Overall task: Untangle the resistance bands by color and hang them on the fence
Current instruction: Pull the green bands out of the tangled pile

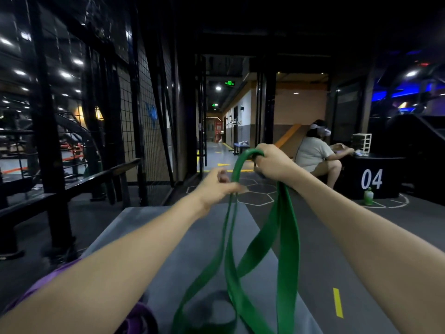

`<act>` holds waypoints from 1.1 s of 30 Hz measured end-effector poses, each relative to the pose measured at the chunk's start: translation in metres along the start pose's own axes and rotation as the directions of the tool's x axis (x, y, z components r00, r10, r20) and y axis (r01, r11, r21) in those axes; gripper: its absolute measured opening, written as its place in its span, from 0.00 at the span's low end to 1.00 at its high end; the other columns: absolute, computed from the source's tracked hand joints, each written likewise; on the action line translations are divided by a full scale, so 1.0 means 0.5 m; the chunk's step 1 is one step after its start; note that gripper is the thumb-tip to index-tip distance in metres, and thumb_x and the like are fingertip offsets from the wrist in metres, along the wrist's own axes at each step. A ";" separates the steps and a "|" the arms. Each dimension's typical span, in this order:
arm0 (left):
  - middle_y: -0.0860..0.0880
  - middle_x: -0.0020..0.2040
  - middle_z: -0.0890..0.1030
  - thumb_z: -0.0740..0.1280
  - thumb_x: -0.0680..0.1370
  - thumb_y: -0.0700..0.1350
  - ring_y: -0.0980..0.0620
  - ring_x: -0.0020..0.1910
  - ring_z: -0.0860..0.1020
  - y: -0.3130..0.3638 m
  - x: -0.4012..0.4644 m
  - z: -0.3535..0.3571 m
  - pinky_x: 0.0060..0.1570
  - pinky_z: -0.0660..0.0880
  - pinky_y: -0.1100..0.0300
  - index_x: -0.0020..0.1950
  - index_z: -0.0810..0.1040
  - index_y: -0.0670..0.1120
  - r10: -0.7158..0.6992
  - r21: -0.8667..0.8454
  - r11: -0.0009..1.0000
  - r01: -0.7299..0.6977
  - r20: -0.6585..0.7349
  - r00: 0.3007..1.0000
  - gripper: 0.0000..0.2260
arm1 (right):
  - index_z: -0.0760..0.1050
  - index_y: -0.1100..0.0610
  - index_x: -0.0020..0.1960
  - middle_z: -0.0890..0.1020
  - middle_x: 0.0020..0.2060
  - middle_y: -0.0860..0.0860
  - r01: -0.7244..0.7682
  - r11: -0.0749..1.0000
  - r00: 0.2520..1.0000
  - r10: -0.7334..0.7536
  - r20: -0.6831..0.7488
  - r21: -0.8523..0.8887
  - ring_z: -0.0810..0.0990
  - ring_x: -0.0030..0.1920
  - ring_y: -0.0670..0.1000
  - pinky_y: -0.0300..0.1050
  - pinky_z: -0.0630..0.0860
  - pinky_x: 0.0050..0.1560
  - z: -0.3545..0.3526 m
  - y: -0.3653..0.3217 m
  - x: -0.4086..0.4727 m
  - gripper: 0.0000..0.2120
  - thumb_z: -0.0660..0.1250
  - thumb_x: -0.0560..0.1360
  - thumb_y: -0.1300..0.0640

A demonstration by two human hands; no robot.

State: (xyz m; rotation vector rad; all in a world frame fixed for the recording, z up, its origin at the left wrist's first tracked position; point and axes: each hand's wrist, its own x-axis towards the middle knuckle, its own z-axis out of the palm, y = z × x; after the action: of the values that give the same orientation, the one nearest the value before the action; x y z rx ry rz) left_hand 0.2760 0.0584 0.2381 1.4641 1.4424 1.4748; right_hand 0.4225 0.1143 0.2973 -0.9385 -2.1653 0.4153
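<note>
Green resistance bands [286, 239] hang in long loops between my two raised hands and trail down to the grey mat [149, 232]. My right hand [272, 162] grips the top of a green loop, fingers curled round it. Lower and to the left, my left hand [216, 189] pinches a thinner green strand; it is blurred. A purple band [137, 317] lies at the bottom left, partly hidden under my left forearm. The black wire-mesh fence [134, 112] stands on the left, well away from both hands.
A black rail [79, 182] runs low along the fence. A seated person [315, 153] is at the right by a black box marked 04 [375, 177], with a green bottle [368, 196] on the floor. A corridor opens ahead.
</note>
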 end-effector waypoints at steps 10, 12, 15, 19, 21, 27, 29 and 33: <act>0.48 0.37 0.72 0.57 0.78 0.35 0.51 0.37 0.70 0.070 0.030 0.037 0.40 0.70 0.57 0.49 0.72 0.44 0.095 0.176 0.979 -0.102 0.045 0.994 0.07 | 0.72 0.61 0.46 0.73 0.33 0.51 0.073 0.997 0.995 -0.071 0.065 -0.032 0.70 0.32 0.48 0.41 0.66 0.32 0.013 0.001 0.002 0.04 0.59 0.77 0.62; 0.49 0.35 0.69 0.57 0.79 0.37 0.53 0.33 0.66 0.086 0.031 0.041 0.32 0.63 0.60 0.46 0.72 0.44 0.095 0.165 0.982 -0.096 0.015 0.995 0.06 | 0.72 0.60 0.46 0.73 0.33 0.51 0.049 0.998 0.997 -0.052 0.063 0.043 0.71 0.33 0.49 0.43 0.66 0.33 0.017 0.020 -0.003 0.02 0.61 0.75 0.62; 0.49 0.38 0.71 0.57 0.80 0.39 0.54 0.34 0.66 0.121 0.037 0.035 0.32 0.64 0.61 0.50 0.74 0.43 0.102 0.098 0.990 -0.097 -0.051 0.993 0.06 | 0.73 0.59 0.51 0.76 0.39 0.52 0.019 0.985 0.999 -0.026 0.037 0.169 0.75 0.40 0.51 0.45 0.72 0.44 0.040 0.052 -0.019 0.07 0.64 0.73 0.65; 0.49 0.37 0.72 0.58 0.80 0.39 0.55 0.33 0.68 0.165 0.056 0.012 0.31 0.65 0.62 0.44 0.75 0.44 0.127 -0.053 0.989 -0.140 -0.198 0.972 0.08 | 0.73 0.57 0.47 0.76 0.40 0.54 -0.049 0.958 0.998 0.033 0.059 0.283 0.74 0.43 0.51 0.44 0.71 0.47 0.074 0.092 -0.043 0.09 0.62 0.71 0.68; 0.50 0.31 0.74 0.58 0.79 0.39 0.54 0.29 0.71 0.190 0.063 0.006 0.29 0.69 0.63 0.39 0.74 0.45 0.098 -0.220 0.962 -0.160 -0.270 0.958 0.10 | 0.73 0.58 0.46 0.77 0.40 0.54 -0.078 0.963 0.995 0.057 0.088 0.259 0.76 0.43 0.51 0.44 0.73 0.48 0.081 0.113 -0.050 0.09 0.62 0.72 0.69; 0.48 0.31 0.73 0.60 0.78 0.40 0.52 0.31 0.71 0.223 0.101 0.030 0.34 0.69 0.59 0.39 0.74 0.44 0.077 -0.453 0.863 -0.223 -0.319 0.945 0.09 | 0.76 0.55 0.48 0.83 0.45 0.54 -0.106 0.970 0.994 0.111 -0.011 0.221 0.81 0.49 0.56 0.58 0.75 0.58 0.057 0.175 -0.055 0.07 0.62 0.76 0.64; 0.50 0.25 0.71 0.59 0.78 0.38 0.53 0.27 0.68 0.219 0.115 0.046 0.31 0.67 0.60 0.35 0.72 0.44 0.073 -0.535 0.810 -0.241 -0.316 0.946 0.12 | 0.76 0.57 0.50 0.83 0.46 0.54 -0.127 0.981 0.987 0.139 -0.075 0.148 0.81 0.48 0.57 0.56 0.76 0.55 0.035 0.185 -0.054 0.07 0.61 0.76 0.63; 0.54 0.18 0.68 0.58 0.79 0.38 0.54 0.25 0.66 0.197 0.124 0.061 0.27 0.65 0.62 0.33 0.71 0.45 0.052 -0.632 0.733 -0.253 -0.319 0.946 0.14 | 0.75 0.59 0.56 0.81 0.46 0.53 -0.149 0.989 0.977 0.150 -0.149 0.021 0.78 0.39 0.47 0.34 0.72 0.35 -0.002 0.206 -0.053 0.09 0.60 0.78 0.62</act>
State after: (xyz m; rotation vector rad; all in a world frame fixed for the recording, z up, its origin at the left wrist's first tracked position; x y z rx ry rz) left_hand 0.3177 0.1024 0.3420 0.9509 0.7746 2.0917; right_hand 0.4867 0.1654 0.2295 -1.0963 -1.9627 0.4131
